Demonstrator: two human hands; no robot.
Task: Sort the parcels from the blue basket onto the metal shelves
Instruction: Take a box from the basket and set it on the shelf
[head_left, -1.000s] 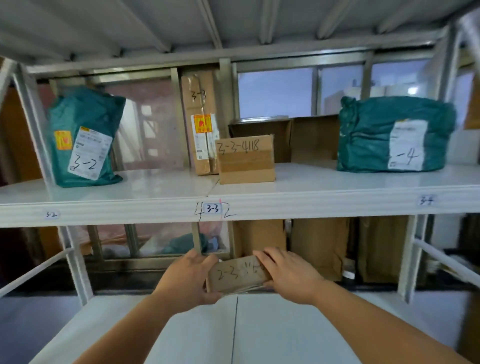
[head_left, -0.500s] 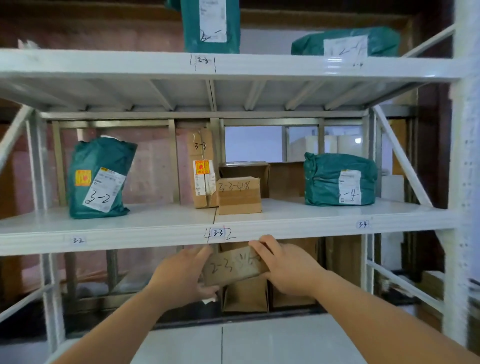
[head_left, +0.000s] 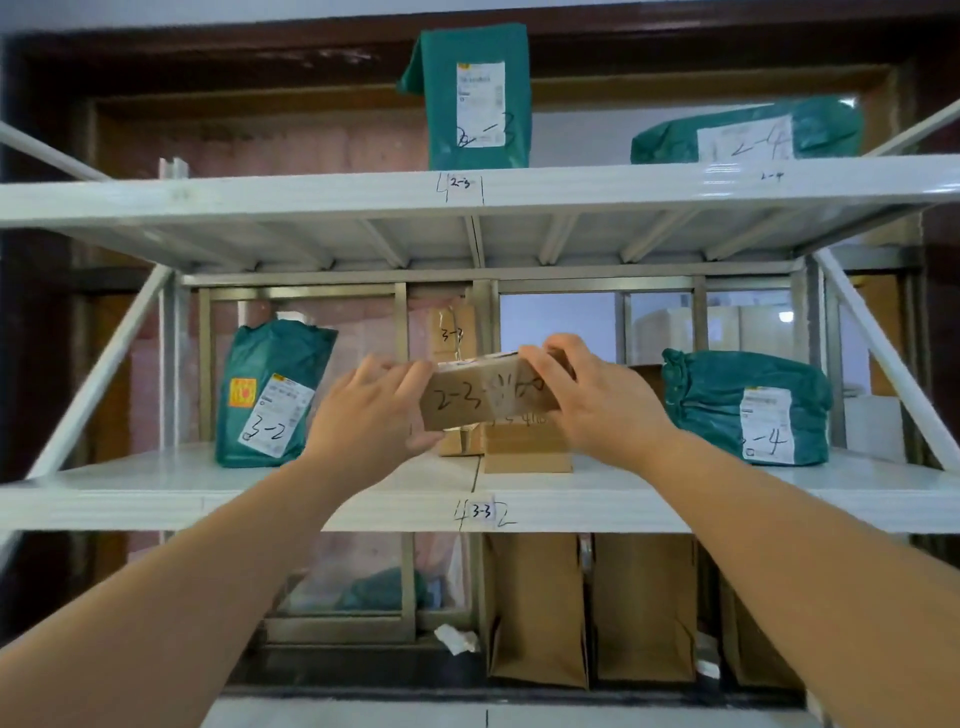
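A small brown cardboard parcel (head_left: 485, 397) marked "2-3" is held up in front of the middle metal shelf (head_left: 623, 501). My left hand (head_left: 371, 413) grips its left end and my right hand (head_left: 597, 400) grips its right end, fingers curled over the top. Behind it on that shelf stand two brown boxes (head_left: 527, 449), partly hidden. The upper shelf (head_left: 311, 195) carries a label "2-3" at its front edge, with an upright green bag (head_left: 475, 98) marked "2-3" above it. The blue basket is out of view.
Green bags sit on the middle shelf: one marked "3-2" (head_left: 270, 395) at left, one marked "-4" (head_left: 748, 405) at right. Another green bag (head_left: 748, 130) lies on the upper shelf right. Diagonal braces (head_left: 98, 369) flank the bay. Brown cartons (head_left: 540, 608) stand below.
Both hands have lifted the parcel from below the middle shelf's edge to above it. My view has tilted upward, bringing the upper shelf into sight.
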